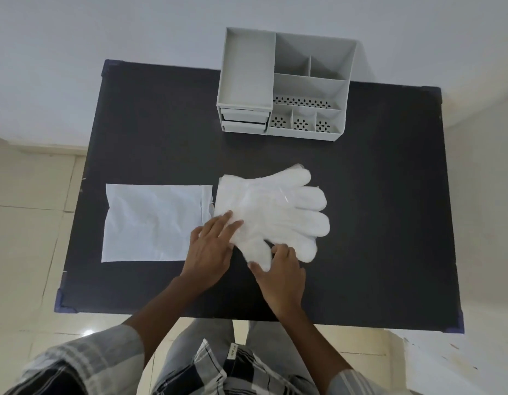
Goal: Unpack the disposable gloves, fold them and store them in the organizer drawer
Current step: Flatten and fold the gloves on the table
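A stack of translucent white disposable gloves [275, 209] lies flat in the middle of the black table [389, 223], fingers pointing right. My left hand [211, 246] rests flat on the cuff end, fingers spread, pressing it down. My right hand [281, 276] pinches the thumb of the gloves at the stack's near edge. The empty white plastic packet [156, 222] lies flat to the left of the gloves. The grey organizer [287, 84] stands at the table's far edge, its two small drawers [244, 121] at the front left both pushed in.
The organizer has several open compartments, some with perforated floors. Bare table lies to the right of the gloves and between them and the organizer. Pale tiled floor surrounds the table, and my legs are at its near edge.
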